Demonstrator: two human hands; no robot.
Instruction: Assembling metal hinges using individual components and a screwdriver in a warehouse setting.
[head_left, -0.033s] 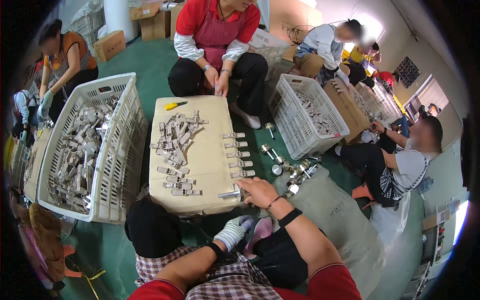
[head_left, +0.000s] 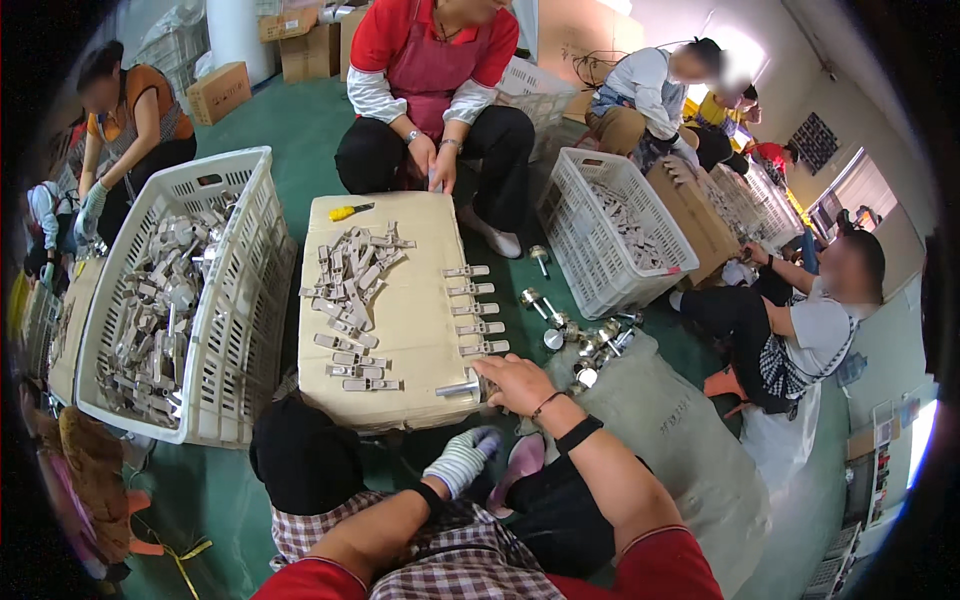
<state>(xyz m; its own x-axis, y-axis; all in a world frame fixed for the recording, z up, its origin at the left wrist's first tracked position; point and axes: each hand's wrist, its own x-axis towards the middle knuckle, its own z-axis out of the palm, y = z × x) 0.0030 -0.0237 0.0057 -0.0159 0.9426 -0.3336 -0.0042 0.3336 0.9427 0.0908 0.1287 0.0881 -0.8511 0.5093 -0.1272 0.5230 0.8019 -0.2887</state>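
My right hand [head_left: 518, 385], bare with a black wristband, is at the near right corner of a tan padded board [head_left: 425, 240]. Its fingers are closed around the right end of a silver metal rod [head_left: 458, 388], whose other end points left over the board. Low in front of the board is my left hand [head_left: 460, 465], in a white striped glove with grey fingertips. Its fingers are curled together, and anything inside them is hidden. Several metal clips [head_left: 480, 328] stand in a row along the board's right edge. A loose heap of clips [head_left: 355, 270] covers its left half.
A yellow-handled cutter [head_left: 350, 212] lies at the board's far edge. White crates of metal parts stand left [head_left: 262, 290] and right [head_left: 600, 270]. Knob-headed metal rods [head_left: 590, 350] rest beside a grey sack [head_left: 680, 450]. A person in a red apron [head_left: 440, 90] sits opposite; others work around.
My left hand has shifted slightly to the left. My right hand and the metal rod stay in place.
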